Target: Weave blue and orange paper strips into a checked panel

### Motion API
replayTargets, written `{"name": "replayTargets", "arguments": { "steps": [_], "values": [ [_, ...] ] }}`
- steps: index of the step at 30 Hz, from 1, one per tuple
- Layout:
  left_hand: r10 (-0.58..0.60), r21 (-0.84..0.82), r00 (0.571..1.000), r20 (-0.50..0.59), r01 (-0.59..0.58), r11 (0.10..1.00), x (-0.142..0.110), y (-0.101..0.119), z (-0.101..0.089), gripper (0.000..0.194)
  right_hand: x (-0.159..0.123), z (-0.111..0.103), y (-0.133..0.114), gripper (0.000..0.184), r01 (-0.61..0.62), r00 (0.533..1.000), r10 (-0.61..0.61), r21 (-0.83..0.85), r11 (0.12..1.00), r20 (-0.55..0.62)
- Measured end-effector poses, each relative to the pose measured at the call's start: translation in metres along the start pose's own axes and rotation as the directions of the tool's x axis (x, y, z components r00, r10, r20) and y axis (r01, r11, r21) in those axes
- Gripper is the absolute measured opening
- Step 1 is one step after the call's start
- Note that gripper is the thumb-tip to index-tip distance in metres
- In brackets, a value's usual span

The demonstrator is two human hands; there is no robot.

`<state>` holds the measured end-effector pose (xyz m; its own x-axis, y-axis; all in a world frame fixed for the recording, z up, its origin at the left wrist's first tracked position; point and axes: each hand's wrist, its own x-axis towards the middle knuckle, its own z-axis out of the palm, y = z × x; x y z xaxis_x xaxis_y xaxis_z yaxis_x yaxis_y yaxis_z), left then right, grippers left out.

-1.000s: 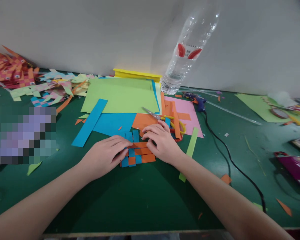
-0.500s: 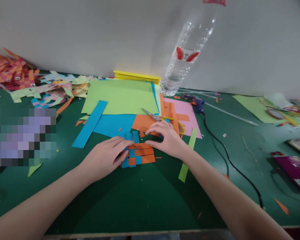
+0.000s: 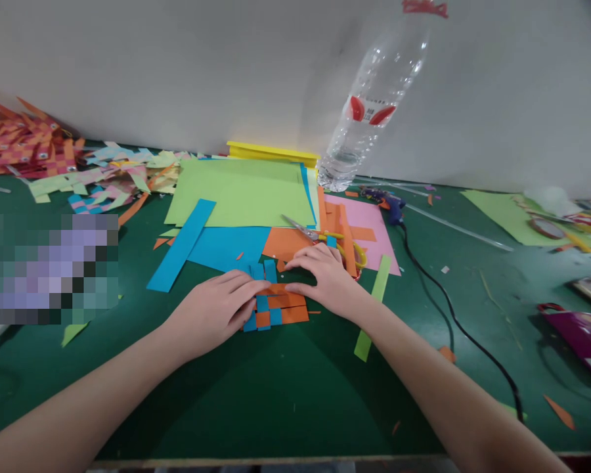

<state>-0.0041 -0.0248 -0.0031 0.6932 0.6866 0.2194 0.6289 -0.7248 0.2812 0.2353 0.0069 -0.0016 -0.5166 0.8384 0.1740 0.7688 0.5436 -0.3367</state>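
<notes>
Left hand curled, fingertips on a small weave of blue and orange paper strips, pinching or not unclear, right hand at its right side, thumb and fingers parted, weave lying on the green surface, yellow-handled scissors just beyond.

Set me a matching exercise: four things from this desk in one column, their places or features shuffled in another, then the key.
1. Woven blue-and-orange paper strips
2. Tall clear plastic bottle
3. Dark blue glue gun
4. Long straight blue paper strip

A. Joined to a black cord
B. Overlapping the near edge of a light green paper sheet
C. Under the left hand's fingers
D. Bearing a red-and-white label

Pairs: 1-C, 2-D, 3-A, 4-B
</notes>
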Motion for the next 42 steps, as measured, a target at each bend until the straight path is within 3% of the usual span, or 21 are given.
{"name": "replayTargets", "arguments": {
  "steps": [6, 9, 11, 14, 17, 23, 31, 42],
  "values": [
    [0.006, 0.0, 1.0, 0.015, -0.006, 1.0, 0.001, 0.0, 0.0, 0.031, 0.0, 0.001, -0.005, 0.022, 0.051, 0.998, -0.052, -0.025, 0.998, -0.046],
    [0.011, -0.028, 1.0, 0.013, -0.011, 1.0, 0.001, -0.002, 0.001, 0.03, -0.002, -0.009, -0.007, 0.014, 0.117, 0.983, -0.12, -0.031, 0.993, -0.139],
    [0.011, -0.047, 1.0, 0.013, -0.01, 0.999, 0.0, -0.003, 0.002, 0.029, -0.005, -0.016, -0.009, 0.014, 0.219, 0.942, -0.247, -0.143, 0.965, -0.226],
    [0.009, -0.061, 1.0, 0.016, -0.008, 0.998, 0.0, -0.004, 0.002, 0.028, -0.009, -0.019, -0.012, 0.018, 0.431, 0.854, -0.47, -0.203, 0.879, -0.224],
    [0.004, -0.053, 1.0, 0.003, -0.004, 0.999, -0.001, -0.003, 0.002, 0.027, -0.01, -0.013, -0.015, 0.028, 0.551, 0.785, -0.583, -0.193, 0.812, -0.207],
    [-0.004, -0.029, 1.0, -0.006, 0.004, 1.0, -0.001, -0.002, 0.001, 0.029, -0.009, -0.004, -0.016, 0.033, 0.553, 0.793, -0.586, -0.204, 0.808, -0.17],
    [0.011, -0.068, 1.0, 0.005, -0.01, 0.998, -0.001, -0.003, 0.003, 0.022, -0.009, -0.002, -0.015, 0.029, 0.545, 0.786, -0.571, -0.17, 0.821, -0.237],
    [0.011, -0.085, 0.999, 0.045, -0.007, 0.996, 0.0, 0.001, 0.001, 0.026, -0.009, 0.004, -0.015, 0.026, 0.541, 0.784, -0.562, -0.154, 0.827, -0.264]
  ]
}}
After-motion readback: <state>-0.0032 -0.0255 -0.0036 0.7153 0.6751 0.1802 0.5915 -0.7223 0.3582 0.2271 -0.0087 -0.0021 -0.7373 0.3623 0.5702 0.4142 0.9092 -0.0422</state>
